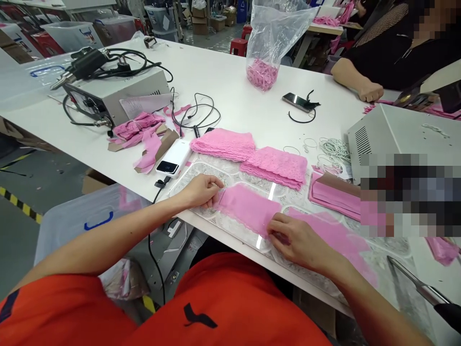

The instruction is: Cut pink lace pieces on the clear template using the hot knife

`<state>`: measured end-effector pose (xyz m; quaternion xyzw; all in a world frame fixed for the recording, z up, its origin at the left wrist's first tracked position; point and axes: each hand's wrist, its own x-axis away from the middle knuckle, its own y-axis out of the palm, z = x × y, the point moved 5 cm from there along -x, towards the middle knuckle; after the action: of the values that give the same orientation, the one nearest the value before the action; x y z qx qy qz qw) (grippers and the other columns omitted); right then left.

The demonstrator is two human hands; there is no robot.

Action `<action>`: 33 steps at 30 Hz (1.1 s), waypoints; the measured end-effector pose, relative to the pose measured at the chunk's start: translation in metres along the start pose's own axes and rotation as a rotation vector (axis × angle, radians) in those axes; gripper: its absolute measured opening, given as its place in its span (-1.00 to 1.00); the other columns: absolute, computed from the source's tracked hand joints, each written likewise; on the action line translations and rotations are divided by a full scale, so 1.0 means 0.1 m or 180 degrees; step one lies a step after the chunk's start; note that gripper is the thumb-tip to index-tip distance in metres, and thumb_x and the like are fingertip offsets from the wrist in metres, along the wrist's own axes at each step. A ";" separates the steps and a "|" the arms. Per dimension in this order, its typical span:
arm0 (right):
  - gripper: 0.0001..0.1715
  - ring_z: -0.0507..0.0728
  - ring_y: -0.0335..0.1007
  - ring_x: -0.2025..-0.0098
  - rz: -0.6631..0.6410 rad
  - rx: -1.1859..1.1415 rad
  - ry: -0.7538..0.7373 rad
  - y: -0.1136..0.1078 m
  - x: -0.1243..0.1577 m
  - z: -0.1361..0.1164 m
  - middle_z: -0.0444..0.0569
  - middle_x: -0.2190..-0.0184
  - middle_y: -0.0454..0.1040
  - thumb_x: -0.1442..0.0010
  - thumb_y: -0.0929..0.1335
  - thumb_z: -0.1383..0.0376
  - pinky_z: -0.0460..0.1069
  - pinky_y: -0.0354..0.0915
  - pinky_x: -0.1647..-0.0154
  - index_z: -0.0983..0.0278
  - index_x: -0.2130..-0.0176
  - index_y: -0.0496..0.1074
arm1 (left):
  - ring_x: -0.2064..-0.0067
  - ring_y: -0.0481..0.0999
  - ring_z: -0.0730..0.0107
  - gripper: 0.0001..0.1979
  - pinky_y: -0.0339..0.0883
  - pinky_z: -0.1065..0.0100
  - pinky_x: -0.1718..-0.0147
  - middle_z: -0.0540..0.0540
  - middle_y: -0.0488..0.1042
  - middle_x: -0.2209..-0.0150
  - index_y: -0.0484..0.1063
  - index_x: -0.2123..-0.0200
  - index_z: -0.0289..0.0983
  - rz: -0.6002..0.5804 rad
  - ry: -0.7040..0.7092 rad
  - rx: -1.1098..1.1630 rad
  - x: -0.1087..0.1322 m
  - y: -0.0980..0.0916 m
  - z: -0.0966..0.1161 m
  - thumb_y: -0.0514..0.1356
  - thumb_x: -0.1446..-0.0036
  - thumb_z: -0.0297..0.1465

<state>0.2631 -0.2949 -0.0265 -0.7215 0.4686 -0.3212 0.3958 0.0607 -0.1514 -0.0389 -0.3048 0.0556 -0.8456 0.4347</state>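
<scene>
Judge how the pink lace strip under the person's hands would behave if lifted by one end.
Probably floppy: the pink lace strip lies flat and thin between the left hand and the right hand, and similar lace in the folded stacks bends over itself. Likely very light for its size, since it looks like a single thin layer.

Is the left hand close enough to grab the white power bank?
Probably yes. The white power bank lies just beyond the left hand, with nothing between them or on top of it. That hand would first have to let go of the pink lace piece.
</scene>
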 end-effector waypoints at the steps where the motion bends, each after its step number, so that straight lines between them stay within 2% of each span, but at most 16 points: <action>1: -0.78 -0.02 0.21 0.49 -0.0018 0.0033 -0.0031 0.01 0.00 0.00 -0.07 0.44 0.36 -0.19 0.21 0.41 -0.09 0.15 0.47 0.25 0.44 0.35 | 0.68 0.36 0.51 -0.75 0.25 0.51 0.63 0.06 0.43 0.66 0.50 0.23 -0.34 0.0108 0.0102 -0.0135 0.03 -0.04 0.00 0.11 -0.01 -0.57; 2: -0.78 -0.02 0.21 0.49 -0.0029 0.0060 -0.0045 0.03 0.00 -0.01 -0.07 0.44 0.36 -0.19 0.21 0.42 -0.09 0.14 0.47 0.25 0.45 0.35 | 0.63 0.39 0.50 -0.72 0.29 0.50 0.57 0.05 0.44 0.64 0.53 0.21 -0.33 0.0235 0.0318 -0.0337 0.06 -0.07 0.02 0.12 0.00 -0.56; 4: -0.78 -0.02 0.21 0.49 -0.0036 0.0079 -0.0054 0.04 -0.01 0.00 -0.07 0.43 0.36 -0.19 0.21 0.42 -0.09 0.14 0.47 0.25 0.45 0.34 | 0.41 0.51 0.41 -0.69 0.40 0.42 0.35 -0.04 0.54 0.45 0.56 0.15 -0.30 0.0362 0.1119 -0.0910 0.14 -0.06 0.11 0.14 -0.03 -0.52; 5: -0.79 -0.02 0.21 0.49 -0.0037 0.0072 -0.0051 0.04 -0.01 0.00 -0.08 0.43 0.36 -0.19 0.21 0.42 -0.09 0.14 0.47 0.25 0.44 0.34 | 0.25 0.55 0.33 -0.67 0.42 0.36 0.20 -0.11 0.58 0.28 0.56 0.10 -0.27 0.0292 0.1638 -0.1227 0.18 -0.02 0.16 0.14 -0.07 -0.50; 7: -0.79 -0.02 0.21 0.49 -0.0038 0.0044 -0.0056 0.04 0.00 0.00 -0.08 0.42 0.36 -0.19 0.22 0.42 -0.09 0.14 0.46 0.25 0.44 0.34 | -0.08 0.47 0.16 -0.65 0.32 0.18 -0.08 -0.19 0.50 -0.05 0.53 0.00 -0.22 -0.0089 0.2582 -0.1821 0.28 0.13 0.20 0.12 -0.17 -0.44; 9: -0.79 -0.02 0.21 0.49 -0.0034 0.0023 -0.0070 0.04 0.00 -0.01 -0.08 0.42 0.36 -0.18 0.22 0.43 -0.09 0.15 0.46 0.25 0.45 0.33 | -0.24 0.32 0.08 -0.67 0.12 0.03 -0.25 -0.18 0.41 -0.18 0.51 -0.03 -0.18 -0.0440 0.3012 -0.2231 0.31 0.23 0.15 0.10 -0.24 -0.39; 11: -0.78 -0.02 0.21 0.48 -0.0028 0.0033 -0.0093 0.04 0.01 0.00 -0.08 0.42 0.36 -0.19 0.22 0.43 -0.09 0.15 0.45 0.25 0.45 0.33 | -0.26 0.30 0.10 -0.71 -0.02 -0.02 -0.31 -0.17 0.44 -0.15 0.51 -0.01 -0.17 -0.0426 0.3122 -0.2570 0.30 0.23 0.09 0.11 -0.27 -0.35; 13: -0.78 -0.01 0.22 0.47 -0.0038 0.0073 -0.0099 0.04 0.01 0.00 -0.07 0.41 0.37 -0.20 0.21 0.42 -0.09 0.14 0.45 0.25 0.45 0.33 | -0.20 0.37 0.15 -0.77 -0.06 -0.01 -0.32 -0.17 0.53 -0.03 0.54 0.10 -0.20 -0.0177 0.3157 -0.2830 0.31 0.15 0.03 0.11 -0.29 -0.32; 17: -0.78 -0.01 0.24 0.44 -0.0045 0.0080 -0.0068 0.04 0.02 -0.01 -0.06 0.37 0.40 -0.20 0.22 0.42 -0.08 0.16 0.41 0.26 0.43 0.38 | 0.08 0.52 0.30 -0.69 0.09 0.07 -0.25 -0.10 0.56 0.32 0.50 0.43 -0.26 0.0375 0.3302 -0.3209 0.39 -0.04 0.00 0.06 -0.31 -0.35; 19: -0.80 0.00 0.27 0.42 0.0061 -0.0073 -0.0040 -0.02 0.05 0.00 -0.05 0.35 0.42 -0.17 0.23 0.44 -0.08 0.19 0.38 0.26 0.39 0.41 | 0.17 0.53 0.33 -0.70 0.16 0.11 -0.21 -0.08 0.53 0.37 0.46 0.47 -0.27 0.0551 0.3463 -0.3238 0.43 -0.05 0.03 0.07 -0.30 -0.38; 21: -0.79 0.00 0.31 0.39 0.0374 -0.0339 0.0075 -0.13 0.14 0.09 -0.05 0.33 0.45 -0.14 0.25 0.46 -0.08 0.24 0.35 0.24 0.33 0.45 | 0.16 0.52 0.34 -0.75 0.19 0.13 -0.18 -0.09 0.55 0.32 0.48 0.41 -0.27 0.0578 0.3679 -0.3081 0.44 0.02 0.12 0.09 -0.29 -0.41; 24: -0.81 0.03 0.36 0.37 0.1188 -0.0625 0.0608 -0.33 0.47 0.41 -0.06 0.35 0.49 -0.17 0.27 0.39 -0.07 0.28 0.35 0.22 0.30 0.47 | 0.08 0.52 0.33 -0.80 0.21 0.16 -0.18 -0.12 0.57 0.20 0.52 0.27 -0.26 0.0338 0.3954 -0.2749 0.43 0.31 0.29 0.09 -0.30 -0.43; 26: -0.85 0.05 0.36 0.40 0.1740 -0.0526 0.1189 -0.42 0.80 0.70 -0.06 0.39 0.49 -0.18 0.29 0.31 -0.04 0.29 0.37 0.23 0.30 0.47 | 0.04 0.51 0.32 -0.80 0.22 0.16 -0.18 -0.13 0.57 0.17 0.53 0.22 -0.26 0.0015 0.4095 -0.2598 0.40 0.60 0.41 0.09 -0.31 -0.43; 28: -0.84 0.06 0.36 0.43 0.2120 -0.0204 0.1772 -0.45 1.13 0.95 -0.06 0.41 0.48 -0.17 0.29 0.27 -0.01 0.31 0.35 0.23 0.30 0.46 | 0.01 0.50 0.29 -0.79 0.22 0.14 -0.19 -0.15 0.57 0.13 0.53 0.16 -0.26 -0.0316 0.4213 -0.2521 0.37 0.93 0.52 0.08 -0.32 -0.42; 30: -0.81 0.08 0.37 0.42 0.2195 0.0199 0.2209 -0.43 1.36 1.13 -0.03 0.37 0.49 -0.17 0.27 0.26 0.01 0.33 0.30 0.25 0.27 0.45 | -0.04 0.49 0.24 -0.77 0.20 0.09 -0.21 -0.19 0.55 0.05 0.52 0.09 -0.26 -0.0542 0.4335 -0.2503 0.34 1.24 0.61 0.08 -0.33 -0.39; 33: -0.74 0.12 0.40 0.34 0.2063 0.0603 0.2591 -0.38 1.49 1.25 0.08 0.22 0.50 -0.19 0.25 0.26 0.05 0.33 0.20 0.29 0.17 0.44 | -0.11 0.45 0.15 -0.74 0.16 0.02 -0.24 -0.24 0.51 -0.03 0.49 0.03 -0.28 -0.0742 0.4565 -0.2569 0.31 1.62 0.70 0.09 -0.33 -0.35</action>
<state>0.4362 -0.3899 -0.0392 -0.3177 0.7523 -0.4775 0.3243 0.2003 -0.2624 -0.0257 0.1717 0.5863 -0.7894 0.0607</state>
